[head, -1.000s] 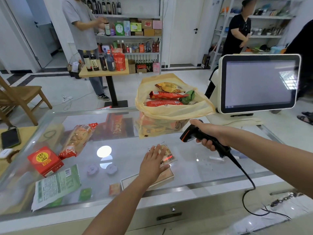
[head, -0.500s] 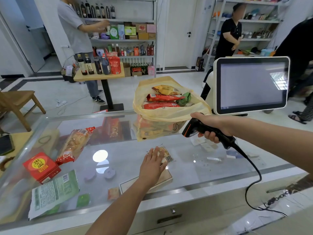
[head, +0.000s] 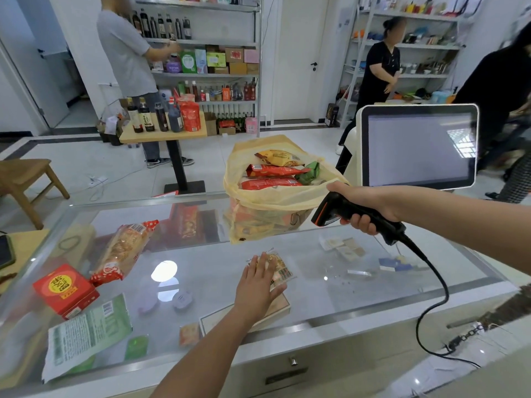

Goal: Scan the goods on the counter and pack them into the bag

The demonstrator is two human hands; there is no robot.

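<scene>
Pressing snack (head: 280, 268) flat to surface (head: 218, 254) under left grip (head: 255, 285), fingers straight; clasping scanner (head: 342, 215) in right grip (head: 363, 205), beyond and right of snack's bared barcode (head: 284, 274) end.

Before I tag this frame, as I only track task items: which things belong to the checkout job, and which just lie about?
Job: scanner, small snack packet, yellow bag, bread packet, red box, green packet.
Lying about: phone, wooden chair, bottles, side table.

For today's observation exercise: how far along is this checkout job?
Done: snack packets lie in the yellow bag. In hand: the left hand rests on a small packet; the right hand holds the scanner. Left: bread, red box, green packet on the counter.
</scene>
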